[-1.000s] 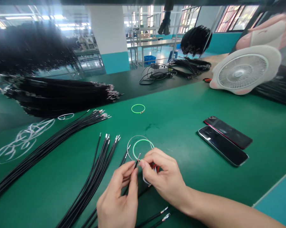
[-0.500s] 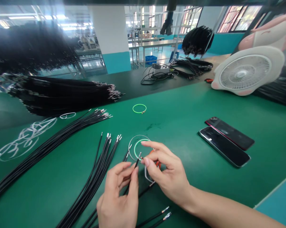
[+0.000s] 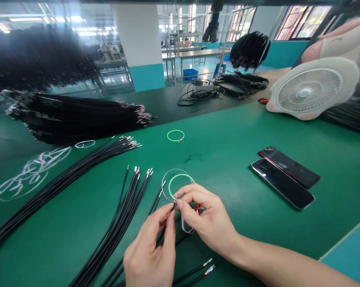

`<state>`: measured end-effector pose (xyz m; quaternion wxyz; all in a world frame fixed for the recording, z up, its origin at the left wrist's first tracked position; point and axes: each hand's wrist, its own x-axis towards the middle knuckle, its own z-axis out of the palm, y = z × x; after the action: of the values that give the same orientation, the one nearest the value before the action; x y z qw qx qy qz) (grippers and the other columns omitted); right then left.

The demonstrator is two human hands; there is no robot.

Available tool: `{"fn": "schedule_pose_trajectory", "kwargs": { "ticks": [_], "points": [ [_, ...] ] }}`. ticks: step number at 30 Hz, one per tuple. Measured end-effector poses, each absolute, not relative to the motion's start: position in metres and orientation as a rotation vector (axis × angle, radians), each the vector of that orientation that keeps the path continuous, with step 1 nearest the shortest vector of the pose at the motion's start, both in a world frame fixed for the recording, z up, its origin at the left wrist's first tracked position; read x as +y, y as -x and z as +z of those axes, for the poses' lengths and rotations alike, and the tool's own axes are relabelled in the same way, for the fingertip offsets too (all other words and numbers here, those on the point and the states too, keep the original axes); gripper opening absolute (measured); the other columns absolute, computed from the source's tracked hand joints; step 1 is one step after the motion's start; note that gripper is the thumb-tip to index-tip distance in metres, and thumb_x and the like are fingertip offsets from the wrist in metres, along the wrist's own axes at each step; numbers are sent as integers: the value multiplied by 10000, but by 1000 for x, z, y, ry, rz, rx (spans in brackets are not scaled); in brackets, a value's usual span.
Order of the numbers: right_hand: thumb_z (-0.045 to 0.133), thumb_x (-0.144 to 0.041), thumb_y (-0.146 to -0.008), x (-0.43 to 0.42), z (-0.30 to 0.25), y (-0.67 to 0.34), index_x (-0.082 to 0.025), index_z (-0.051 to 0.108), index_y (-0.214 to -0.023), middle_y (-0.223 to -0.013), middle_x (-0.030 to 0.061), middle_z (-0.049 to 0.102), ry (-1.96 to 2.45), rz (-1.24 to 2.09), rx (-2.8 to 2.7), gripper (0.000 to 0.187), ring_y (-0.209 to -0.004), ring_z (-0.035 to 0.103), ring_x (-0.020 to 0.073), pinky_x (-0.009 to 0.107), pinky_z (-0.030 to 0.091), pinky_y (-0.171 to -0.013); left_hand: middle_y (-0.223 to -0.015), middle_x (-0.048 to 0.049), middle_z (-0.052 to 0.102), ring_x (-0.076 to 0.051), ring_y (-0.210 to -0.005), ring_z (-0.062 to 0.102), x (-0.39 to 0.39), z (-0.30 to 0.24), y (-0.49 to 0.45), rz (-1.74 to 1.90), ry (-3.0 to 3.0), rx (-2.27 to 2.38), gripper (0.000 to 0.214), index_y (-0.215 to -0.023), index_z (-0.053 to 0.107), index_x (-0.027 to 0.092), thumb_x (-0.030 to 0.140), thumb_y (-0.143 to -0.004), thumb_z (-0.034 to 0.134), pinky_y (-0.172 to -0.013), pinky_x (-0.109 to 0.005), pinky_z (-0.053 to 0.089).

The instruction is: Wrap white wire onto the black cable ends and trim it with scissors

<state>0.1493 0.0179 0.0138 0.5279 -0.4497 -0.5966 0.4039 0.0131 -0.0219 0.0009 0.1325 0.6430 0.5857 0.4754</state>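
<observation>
My left hand [image 3: 151,247] is closed in a pinch around a thin black cable [image 3: 161,236], just below its bare tip. Thumb and fingers of my right hand [image 3: 208,215] press together at that same tip; whatever small piece they may also hold is hidden. Behind the fingertips are a green wire loop [image 3: 170,182] and a thin grey loop [image 3: 162,181], partly covered by my right hand. Beneath that hand, an orange item [image 3: 200,209] and a white band [image 3: 183,225] show only in part. More black cables [image 3: 120,227] with bared ends lie left of my hands.
Another green loop [image 3: 175,130] lies farther back on the green table [image 3: 227,139]. Two phones [image 3: 283,183] rest at right, near a white fan [image 3: 305,91]. A long cable bundle [image 3: 60,177], white ties [image 3: 33,171] and a large black cable stack [image 3: 78,119] occupy the left.
My right fingers have moved in and closed at the cable's tip; the raised index finger has come down. My left hand has tilted slightly, still holding the cable.
</observation>
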Motion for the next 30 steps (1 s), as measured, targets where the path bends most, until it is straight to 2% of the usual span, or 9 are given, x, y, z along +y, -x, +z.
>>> {"fn": "schedule_pose_trajectory", "kwargs": {
  "ticks": [6,11,17,30],
  "points": [
    [598,-161,-818,18,12,-148,-200,643,-661,-860,43,686,1057,973,-1424,168,-822,647,178,292,505,-753,-958,44,753,-108,-746,712,-21,2,-14,1385,-1896,1690,226,-1054,669,266,178,-850,630,-754,-195,562],
    [591,-140,-824,18,12,-148,-189,634,-656,-847,41,681,1056,986,-1409,180,-811,645,170,289,500,-765,-986,12,755,-136,-742,712,-20,4,-15,1392,-1964,1670,226,-1058,681,257,174,-857,617,-750,-238,565],
    [587,-139,-824,19,10,-149,-188,634,-656,-822,38,682,1032,996,-1406,182,-794,645,171,290,502,-747,-997,-28,744,-153,-785,706,-21,8,-14,1354,-2036,1621,242,-1073,694,221,145,-865,597,-775,-237,552],
    [588,-133,-817,19,10,-148,-187,620,-643,-802,34,680,1028,977,-1416,184,-766,642,167,290,509,-738,-957,-64,731,-119,-786,694,-18,9,-14,1394,-2122,1549,258,-1087,694,152,81,-858,598,-790,-166,521]
  ]
}}
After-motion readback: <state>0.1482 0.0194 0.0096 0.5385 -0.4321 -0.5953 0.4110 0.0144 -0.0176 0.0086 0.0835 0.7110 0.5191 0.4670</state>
